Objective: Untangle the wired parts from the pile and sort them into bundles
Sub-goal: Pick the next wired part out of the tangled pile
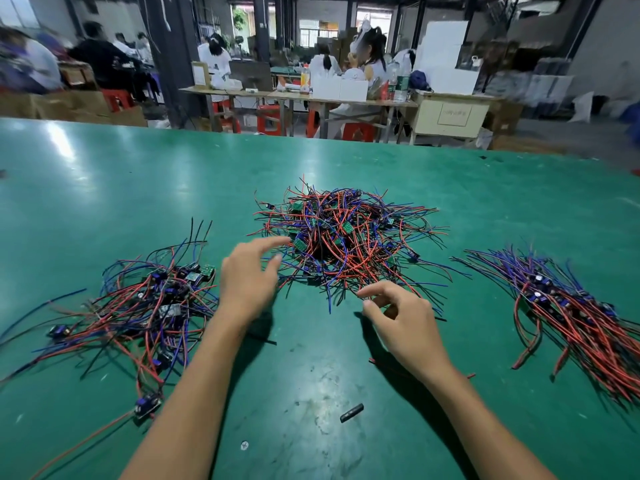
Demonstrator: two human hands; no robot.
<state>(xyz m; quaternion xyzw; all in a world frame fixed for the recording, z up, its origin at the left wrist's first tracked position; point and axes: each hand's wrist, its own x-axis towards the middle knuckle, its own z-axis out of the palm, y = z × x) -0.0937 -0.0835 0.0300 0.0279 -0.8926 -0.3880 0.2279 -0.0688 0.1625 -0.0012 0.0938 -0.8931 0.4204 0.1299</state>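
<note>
A central pile (346, 237) of wired parts is seen just above the middle of the frame on the green table (121, 188), and it is judged to be the source still to be worked through. 2 sorted groups have been laid out: a loose left bundle (145, 306) at the left of the frame and a tidier right bundle (571, 313) at the right, its wires combed roughly parallel. The step in hand is judged to be the reach for the next part.

The left hand (247, 282) is held at the pile's lower left edge, fingers extended and spread, nothing gripped. The right hand (398, 317) is held at the pile's lower edge, fingers loosely curled with thumb and forefinger apart; whether a wire tip is touched cannot be told, and nothing is seen to be held.

For the next move, 1 small board would need to be singled out and drawn free slowly, the other hand being used to hold the heap down so that neighbouring leads are not dragged along.

The wires are thin, flexible and smooth-coated in red, blue and black, curling in every direction. The boards are small, flat and green, some carrying dark blocky components. The table surface is glossy and scuffed, and a short dark stub (351, 412) lies on it in the lower middle of the frame.
</note>
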